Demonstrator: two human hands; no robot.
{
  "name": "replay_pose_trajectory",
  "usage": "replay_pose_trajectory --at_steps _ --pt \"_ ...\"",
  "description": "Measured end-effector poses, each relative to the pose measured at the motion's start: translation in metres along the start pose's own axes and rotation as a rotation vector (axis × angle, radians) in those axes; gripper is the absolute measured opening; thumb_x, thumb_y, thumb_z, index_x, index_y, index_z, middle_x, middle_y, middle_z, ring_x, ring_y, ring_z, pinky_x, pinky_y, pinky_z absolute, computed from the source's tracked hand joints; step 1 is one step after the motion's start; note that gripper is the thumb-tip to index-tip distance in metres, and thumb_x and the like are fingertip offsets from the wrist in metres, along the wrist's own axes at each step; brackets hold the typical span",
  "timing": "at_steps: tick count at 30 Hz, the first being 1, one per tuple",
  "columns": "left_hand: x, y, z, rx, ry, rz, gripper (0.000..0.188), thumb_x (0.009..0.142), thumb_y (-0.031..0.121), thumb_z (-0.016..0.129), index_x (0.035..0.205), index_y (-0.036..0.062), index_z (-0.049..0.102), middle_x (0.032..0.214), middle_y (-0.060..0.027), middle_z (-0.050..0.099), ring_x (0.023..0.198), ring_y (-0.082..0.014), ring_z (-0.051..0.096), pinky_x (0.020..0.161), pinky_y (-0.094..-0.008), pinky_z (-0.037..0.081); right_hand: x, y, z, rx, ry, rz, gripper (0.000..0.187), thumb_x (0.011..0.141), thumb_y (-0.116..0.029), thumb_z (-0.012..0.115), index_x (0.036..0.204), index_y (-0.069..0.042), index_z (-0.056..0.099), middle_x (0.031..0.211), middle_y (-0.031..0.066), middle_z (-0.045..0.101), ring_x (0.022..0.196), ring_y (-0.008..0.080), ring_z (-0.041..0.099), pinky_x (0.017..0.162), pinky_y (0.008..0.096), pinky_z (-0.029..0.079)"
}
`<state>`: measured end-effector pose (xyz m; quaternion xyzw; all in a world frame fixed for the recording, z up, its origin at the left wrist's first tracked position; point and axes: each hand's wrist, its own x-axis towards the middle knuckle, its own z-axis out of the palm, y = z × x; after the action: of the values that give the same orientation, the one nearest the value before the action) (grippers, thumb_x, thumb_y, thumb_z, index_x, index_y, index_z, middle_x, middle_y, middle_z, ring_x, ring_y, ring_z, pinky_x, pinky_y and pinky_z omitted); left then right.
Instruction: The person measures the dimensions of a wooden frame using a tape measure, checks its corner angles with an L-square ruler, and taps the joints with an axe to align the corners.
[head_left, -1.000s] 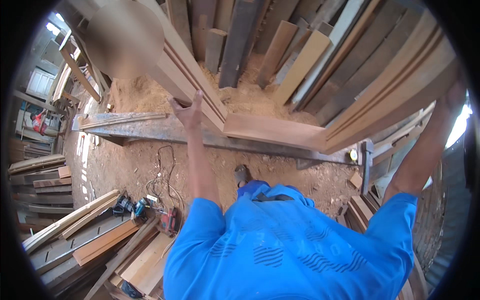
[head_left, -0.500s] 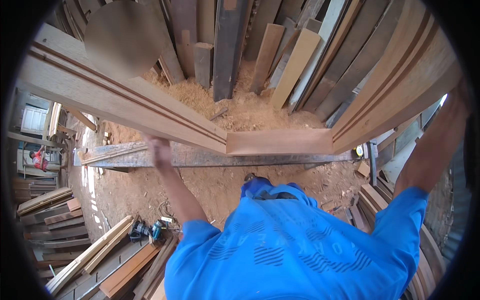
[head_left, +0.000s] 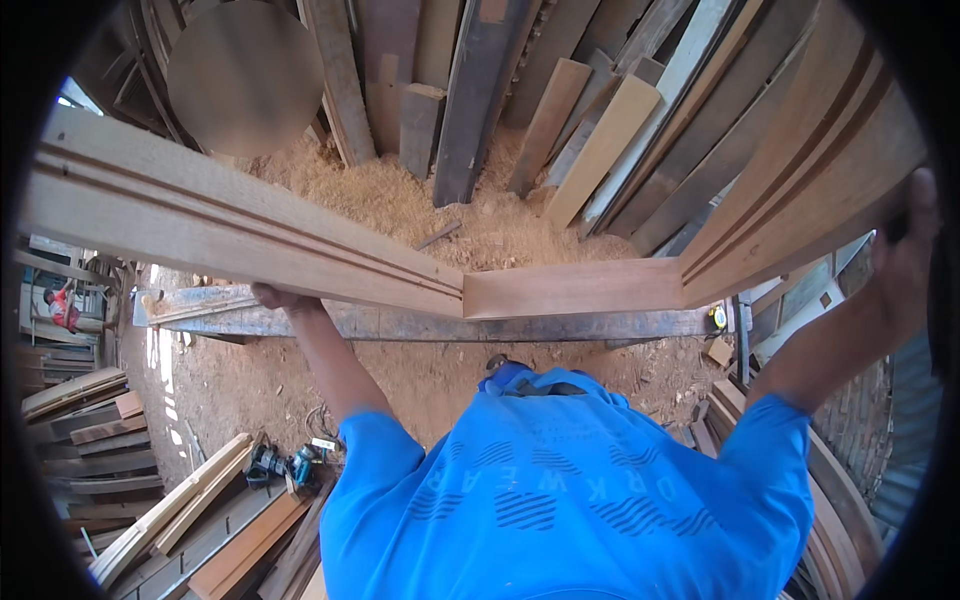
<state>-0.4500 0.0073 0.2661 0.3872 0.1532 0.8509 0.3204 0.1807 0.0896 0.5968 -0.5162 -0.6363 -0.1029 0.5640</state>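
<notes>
A wooden frame (head_left: 573,288) stands on a long, worn workbench (head_left: 410,322) in front of me. Its two sides, a left board (head_left: 250,222) and a right board (head_left: 790,185), are grooved along their length and spread apart away from a short plain crosspiece. My left hand (head_left: 287,299) is closed on the lower edge of the left board, its fingertips hidden behind the wood. Higher up, my right hand (head_left: 908,230) grips the outer edge of the right board, with part of it lost at the dark rim.
Upright planks (head_left: 480,100) lean beyond the bench above heaped wood shavings (head_left: 375,205). A tape measure (head_left: 717,318) sits at the bench's right end. Power tools (head_left: 298,466) and stacked boards (head_left: 100,440) lie at lower left. Another person in red (head_left: 63,308) is far left.
My left hand has shifted left and settled on the left board's edge. My right hand has come lower and more into view. The frame appears slightly further right and tilted differently.
</notes>
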Motion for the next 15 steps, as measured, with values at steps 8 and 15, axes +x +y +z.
replay_pose_trajectory --at_steps 8,15 --pt "-0.036 0.035 -0.018 0.110 -0.044 0.038 0.101 0.075 0.076 0.053 0.149 0.0093 0.039 0.145 -0.0159 0.048 0.131 -0.0361 0.049 0.112 -0.0520 0.040 -0.029 -0.066 0.049 -0.097 -0.173 -0.257 0.061 0.087 -0.034 0.075 0.130 0.001 0.049 0.118 0.0125 0.066 0.107 0.0262 0.065 0.093 0.0439 0.051" --pt "-0.038 0.052 0.067 0.333 0.206 0.086 0.088 0.088 0.071 0.041 0.148 0.0065 0.037 0.146 -0.0168 0.046 0.128 -0.0334 0.052 0.108 -0.0518 0.043 -0.005 -0.049 0.088 0.051 0.039 -0.145 0.049 0.083 -0.028 0.082 0.116 0.005 0.065 0.111 0.0140 0.071 0.102 0.0227 0.067 0.098 0.0348 0.048"
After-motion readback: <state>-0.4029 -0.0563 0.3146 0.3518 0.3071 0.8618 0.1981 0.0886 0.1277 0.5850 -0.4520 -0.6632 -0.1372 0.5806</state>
